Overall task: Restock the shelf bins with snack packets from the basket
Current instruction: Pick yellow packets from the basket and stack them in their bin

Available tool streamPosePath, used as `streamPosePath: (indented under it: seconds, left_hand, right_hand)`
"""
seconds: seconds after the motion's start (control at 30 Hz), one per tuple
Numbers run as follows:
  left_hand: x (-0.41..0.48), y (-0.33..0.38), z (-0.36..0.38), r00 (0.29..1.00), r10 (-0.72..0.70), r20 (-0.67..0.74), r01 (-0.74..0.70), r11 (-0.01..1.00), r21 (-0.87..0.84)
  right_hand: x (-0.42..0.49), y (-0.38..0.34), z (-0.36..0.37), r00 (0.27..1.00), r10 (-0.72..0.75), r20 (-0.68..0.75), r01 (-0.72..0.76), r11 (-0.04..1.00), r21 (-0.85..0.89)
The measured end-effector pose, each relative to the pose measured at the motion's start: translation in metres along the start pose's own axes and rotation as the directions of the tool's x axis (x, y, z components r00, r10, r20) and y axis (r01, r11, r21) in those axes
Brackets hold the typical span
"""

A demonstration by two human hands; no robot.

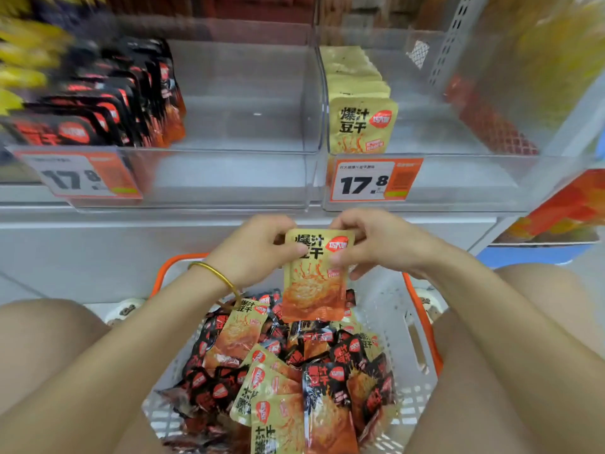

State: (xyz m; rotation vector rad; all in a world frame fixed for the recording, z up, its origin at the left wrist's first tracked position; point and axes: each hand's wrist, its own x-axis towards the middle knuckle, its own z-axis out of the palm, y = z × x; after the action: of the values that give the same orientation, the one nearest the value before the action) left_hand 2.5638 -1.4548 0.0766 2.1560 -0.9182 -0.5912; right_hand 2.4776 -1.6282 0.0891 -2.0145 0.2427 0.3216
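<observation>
A yellow snack packet (314, 283) hangs upright above the basket (409, 322), held at its top corners. My left hand (258, 247) pinches its left top edge and my right hand (370, 240) pinches its right top edge. Below, the white basket with orange handles holds several black and yellow packets (294, 371). On the shelf, the clear right bin (458, 178) holds a row of yellow packets (360, 126) at its left side. The clear left bin (235, 172) holds a row of black packets (131, 103) at its left side.
Orange price tags reading 17.8 hang on the front of the left bin (78, 175) and the right bin (373, 180). More packets lie on the shelves at far left and far right. My knees flank the basket on both sides.
</observation>
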Motion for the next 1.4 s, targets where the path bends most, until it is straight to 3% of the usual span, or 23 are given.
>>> streamPosePath:
  seconds: [0.1, 0.17, 0.27, 0.33, 0.37, 0.4, 0.53, 0.7, 0.9, 0.97, 1.07, 1.13, 1.17, 1.2, 1.3, 1.34, 1.4]
  left_hand:
    - [0.010, 0.041, -0.017, 0.982, 0.102, -0.159, -0.124, 0.983, -0.135]
    - [0.020, 0.068, -0.028, 0.921, 0.182, -0.345, -0.256, 0.949, -0.184]
    - [0.039, 0.091, -0.040, 0.738, 0.346, -0.579, -0.345, 0.931, 0.116]
    - [0.053, 0.092, -0.040, 0.700, 0.406, -0.588, -0.255, 0.910, 0.326]
    - [0.059, 0.090, -0.039, 0.708, 0.406, -0.577, -0.205, 0.901, 0.383]
    - [0.063, 0.087, -0.035, 0.720, 0.400, -0.567, -0.168, 0.894, 0.416]
    - [0.060, 0.084, -0.025, 0.711, 0.407, -0.574, -0.140, 0.881, 0.452]
    - [0.055, 0.083, -0.023, 0.708, 0.432, -0.559, -0.136, 0.860, 0.492]
    - [0.050, 0.073, -0.020, 0.698, 0.484, -0.528, -0.187, 0.835, 0.518]
    - [0.044, 0.069, -0.018, 0.657, 0.514, -0.552, -0.229, 0.833, 0.503]
    - [0.025, 0.059, -0.009, 0.595, 0.543, -0.592, -0.315, 0.836, 0.450]
    - [0.012, 0.043, 0.000, 0.617, 0.543, -0.570, -0.338, 0.837, 0.431]
    - [0.006, 0.033, 0.004, 0.650, 0.535, -0.539, -0.337, 0.839, 0.426]
    - [0.002, 0.022, 0.007, 0.701, 0.511, -0.497, -0.327, 0.850, 0.413]
    - [-0.004, -0.016, 0.019, 0.893, 0.312, -0.325, -0.200, 0.921, 0.333]
    - [-0.005, -0.027, 0.024, 0.938, 0.225, -0.264, -0.135, 0.938, 0.320]
    - [-0.007, -0.042, 0.033, 0.990, 0.056, -0.127, -0.015, 0.953, 0.304]
  right_hand:
    - [-0.019, -0.022, -0.028, 0.977, -0.132, -0.167, 0.145, 0.987, 0.069]
    - [-0.029, -0.039, -0.052, 0.921, -0.219, -0.322, 0.273, 0.953, 0.134]
    - [-0.033, -0.060, -0.091, 0.729, -0.297, -0.616, 0.439, 0.894, 0.089]
    - [-0.028, -0.070, -0.112, 0.582, -0.347, -0.736, 0.483, 0.875, -0.031]
    - [-0.024, -0.073, -0.119, 0.548, -0.368, -0.751, 0.466, 0.880, -0.091]
    - [-0.019, -0.074, -0.124, 0.549, -0.380, -0.744, 0.418, 0.896, -0.149]
    - [0.009, -0.064, -0.117, 0.713, -0.348, -0.609, 0.144, 0.922, -0.359]
    - [0.037, -0.051, -0.097, 0.713, -0.324, -0.622, -0.057, 0.857, -0.512]
    - [0.036, -0.051, -0.094, 0.714, -0.227, -0.663, -0.105, 0.901, -0.422]
    - [0.029, -0.051, -0.092, 0.683, -0.246, -0.688, -0.125, 0.888, -0.442]
    - [0.006, -0.054, -0.081, 0.558, -0.389, -0.734, -0.140, 0.827, -0.545]
    - [-0.011, -0.054, -0.064, 0.499, -0.494, -0.712, -0.067, 0.797, -0.600]
    - [-0.017, -0.053, -0.052, 0.521, -0.516, -0.680, -0.010, 0.793, -0.609]
    - [-0.019, -0.049, -0.040, 0.589, -0.510, -0.627, 0.039, 0.793, -0.609]
    - [0.002, -0.023, 0.005, 0.918, -0.275, -0.286, 0.043, 0.785, -0.617]
    - [0.014, -0.010, 0.021, 0.977, -0.150, -0.148, 0.025, 0.780, -0.625]
    - [0.036, 0.023, 0.054, 0.996, 0.042, 0.083, 0.024, 0.745, -0.667]
